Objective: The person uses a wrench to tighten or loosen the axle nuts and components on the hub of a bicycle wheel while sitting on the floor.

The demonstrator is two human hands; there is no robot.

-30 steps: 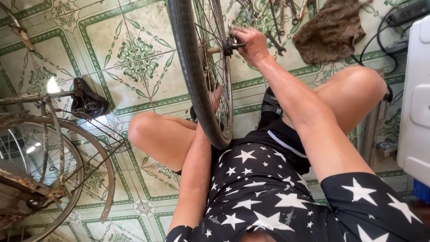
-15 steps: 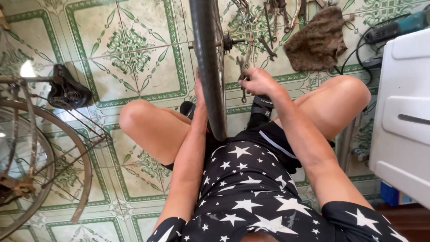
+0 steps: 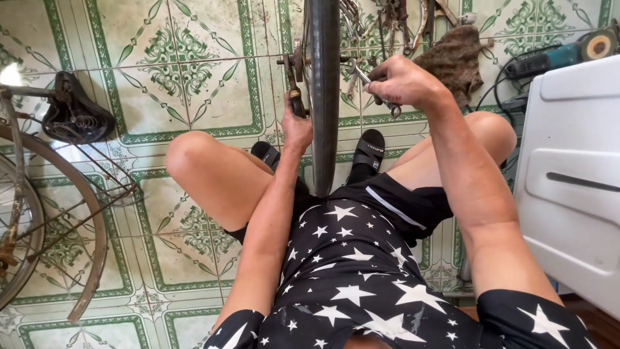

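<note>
Two hands at wheel (image 3: 323, 97) | left hand (image 3: 296, 126) fingers hidden | right hand (image 3: 403, 81) grips wrench (image 3: 378, 97)

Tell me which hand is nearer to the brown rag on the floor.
Right. The right hand, gripping a wrench, sits just left of the brown rag. The left hand is on the far side of the wheel, farther away.

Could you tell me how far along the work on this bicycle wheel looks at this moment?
Done: the wheel stands upright between the knees, tools laid out on the floor. In hand: the left hand grips a tool at the axle, and the right hand holds a wrench on the other side. Left: cannot tell whether the axle nuts are tight.
</note>
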